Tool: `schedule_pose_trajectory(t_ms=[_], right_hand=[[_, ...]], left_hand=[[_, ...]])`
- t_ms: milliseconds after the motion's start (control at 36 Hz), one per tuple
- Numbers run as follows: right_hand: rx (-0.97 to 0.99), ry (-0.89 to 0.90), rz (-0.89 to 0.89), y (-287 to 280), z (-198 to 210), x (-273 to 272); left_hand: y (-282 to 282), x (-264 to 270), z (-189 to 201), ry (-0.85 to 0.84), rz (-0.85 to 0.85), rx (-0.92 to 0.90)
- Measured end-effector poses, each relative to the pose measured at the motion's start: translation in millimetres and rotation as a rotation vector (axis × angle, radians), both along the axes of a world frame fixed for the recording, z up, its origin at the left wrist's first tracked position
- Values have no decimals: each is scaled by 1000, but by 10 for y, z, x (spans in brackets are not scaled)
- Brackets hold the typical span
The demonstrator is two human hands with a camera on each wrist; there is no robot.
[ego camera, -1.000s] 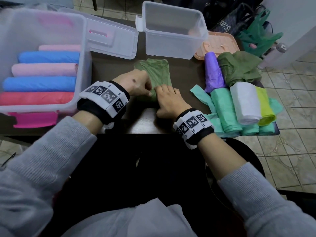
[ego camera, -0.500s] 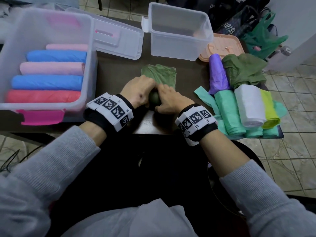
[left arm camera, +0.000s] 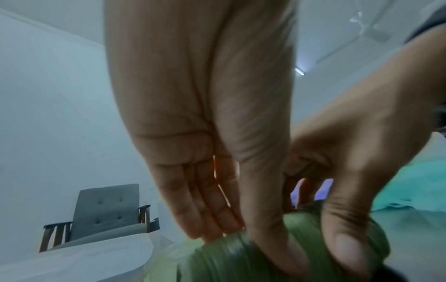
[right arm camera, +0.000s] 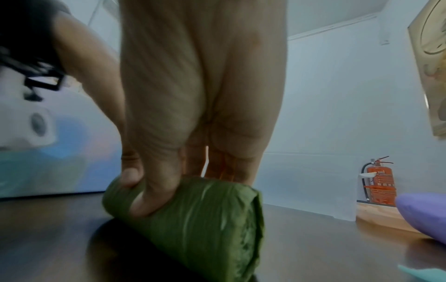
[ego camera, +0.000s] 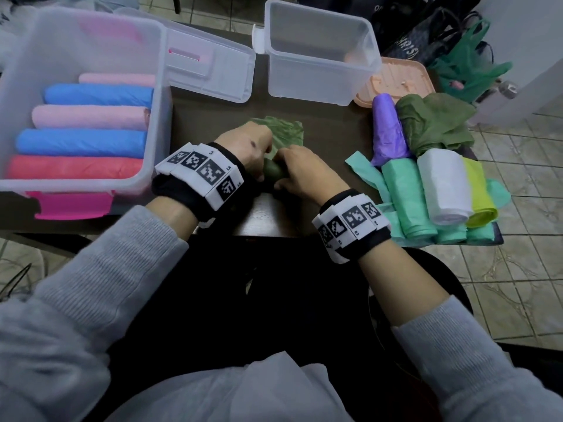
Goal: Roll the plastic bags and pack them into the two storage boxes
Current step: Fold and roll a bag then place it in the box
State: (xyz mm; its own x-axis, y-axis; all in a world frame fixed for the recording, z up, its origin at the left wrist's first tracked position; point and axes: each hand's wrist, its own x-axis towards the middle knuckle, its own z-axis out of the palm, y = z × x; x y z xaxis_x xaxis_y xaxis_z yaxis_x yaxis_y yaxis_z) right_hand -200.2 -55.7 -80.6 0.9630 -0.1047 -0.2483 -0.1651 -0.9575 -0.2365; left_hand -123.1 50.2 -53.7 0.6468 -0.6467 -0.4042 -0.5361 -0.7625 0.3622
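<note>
Your left hand (ego camera: 243, 147) and your right hand (ego camera: 300, 173) meet on the olive green bag (ego camera: 274, 173), which lies on the dark table (ego camera: 213, 117) in front of the clear box (ego camera: 320, 56); its near part is wound into a tight roll, and its flat, unrolled end (ego camera: 286, 132) stretches from the roll towards that box. Your left fingers (left arm camera: 205, 219) lie fairly straight on top of the roll with the thumb pressed against its near side, so that hand clasps the roll rather than lying flat; your right hand (right arm camera: 193, 95) does likewise, thumb (right arm camera: 147, 200) dug into the roll (right arm camera: 193, 219) and the fingers over its far side.

The clear box stands upright with nothing visible inside it; touching its right side, a peach lid (ego camera: 396, 83) lies flat. Left of the clear box lies a clear lid with a pink slot (ego camera: 201, 68), and left of that the large storage box (ego camera: 91, 35) with pink latches holds five rolls side by side: pink (ego camera: 115, 79), blue (ego camera: 97, 95), pink (ego camera: 88, 117), blue (ego camera: 82, 143) and red (ego camera: 73, 167).

Right of the clear box and nearer you, a heap waits: a purple roll (ego camera: 388, 129); a crumpled olive bag (ego camera: 432, 123); mint green rolls (ego camera: 405, 193); a white roll (ego camera: 441, 184); a yellow-green roll (ego camera: 478, 190).
</note>
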Motion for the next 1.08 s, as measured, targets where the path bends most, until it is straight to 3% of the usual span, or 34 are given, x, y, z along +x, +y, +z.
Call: schedule_pose_trajectory(t_ms=[194,444,583,722,861,1083], right_hand=[[121,113,4,-135,150,108],[125,243,-28,-228,74,234],[27,15,-103,-156,40,173],[-142,-193,-61,11,-58,-14],[-128,-216,-58,76,-184,-124],[-135,-147,-25,-20,-297,-7]], left_hand=[[1,-62,-68,-142,15,-114],[-56,-102,-56,-169,-32,-1],[-112,-19,-39,-134,-13,-3],[-123,93,-42,-37,28,-28],[-140,181,-14,17,27,-34],[-112,208,-127,-155,53,-176]])
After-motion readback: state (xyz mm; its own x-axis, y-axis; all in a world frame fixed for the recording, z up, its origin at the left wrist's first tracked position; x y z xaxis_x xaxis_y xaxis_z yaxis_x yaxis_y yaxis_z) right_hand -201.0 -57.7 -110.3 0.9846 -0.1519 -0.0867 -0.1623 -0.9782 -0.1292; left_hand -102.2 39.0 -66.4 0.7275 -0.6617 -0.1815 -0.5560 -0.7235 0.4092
